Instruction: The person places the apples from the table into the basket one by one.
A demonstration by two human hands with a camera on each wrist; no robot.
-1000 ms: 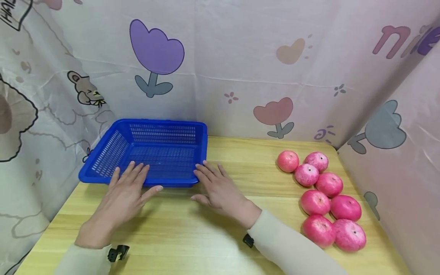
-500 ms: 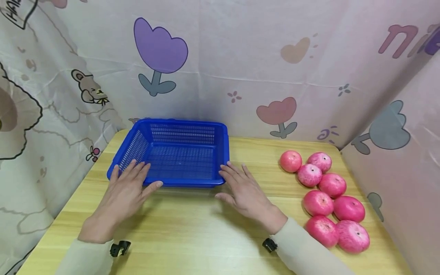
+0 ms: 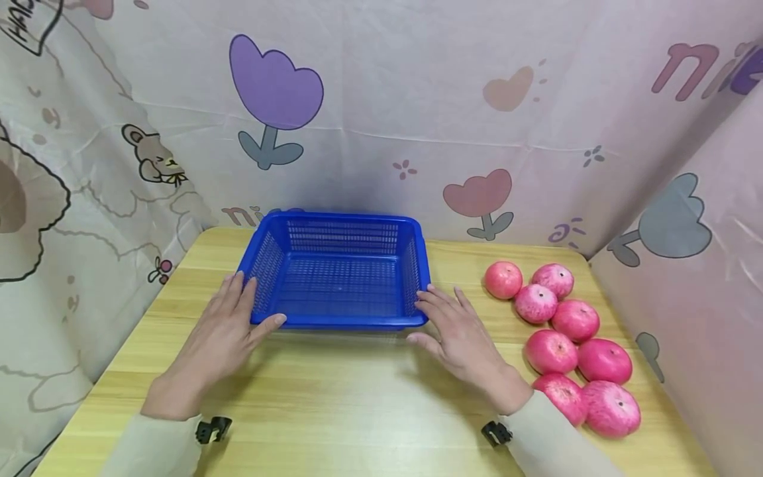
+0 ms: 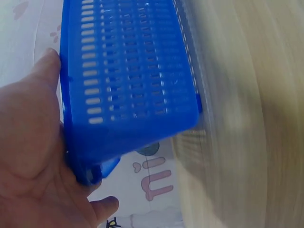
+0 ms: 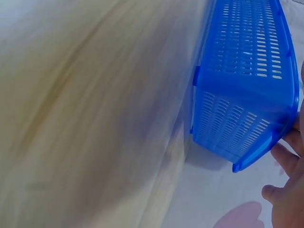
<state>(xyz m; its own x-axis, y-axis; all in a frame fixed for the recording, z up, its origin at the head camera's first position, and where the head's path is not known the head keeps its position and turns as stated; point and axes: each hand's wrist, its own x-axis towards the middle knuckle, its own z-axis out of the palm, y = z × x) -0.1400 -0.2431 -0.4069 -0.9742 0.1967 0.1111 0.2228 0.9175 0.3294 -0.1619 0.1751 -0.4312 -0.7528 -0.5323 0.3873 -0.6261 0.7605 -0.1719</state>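
Observation:
A blue plastic basket (image 3: 340,291) with slotted walls stands on the wooden table, hollow side up, with nothing in it. My left hand (image 3: 217,334) lies at its near left corner, fingers straight along the outside of the rim and thumb at the front edge. In the left wrist view, the palm of that hand (image 4: 28,137) is right against the basket's rim (image 4: 66,95). On the other side, my right hand (image 3: 461,338) touches the near right corner with extended fingers. The right wrist view shows its fingertips (image 5: 284,156) at the rim, below the overhang.
Several pink, round fruits (image 3: 551,352) lie in a cluster on the right of the wooden table (image 3: 352,397), beyond my right hand. A printed curtain (image 3: 381,86) hangs behind the table and along both sides. A black wrist mount (image 3: 213,429) sits on the left sleeve.
The basket has slid to the right, away from the left curtain. My right hand has travelled right with it, while the left hand has shifted only slightly and now lies at the left corner.

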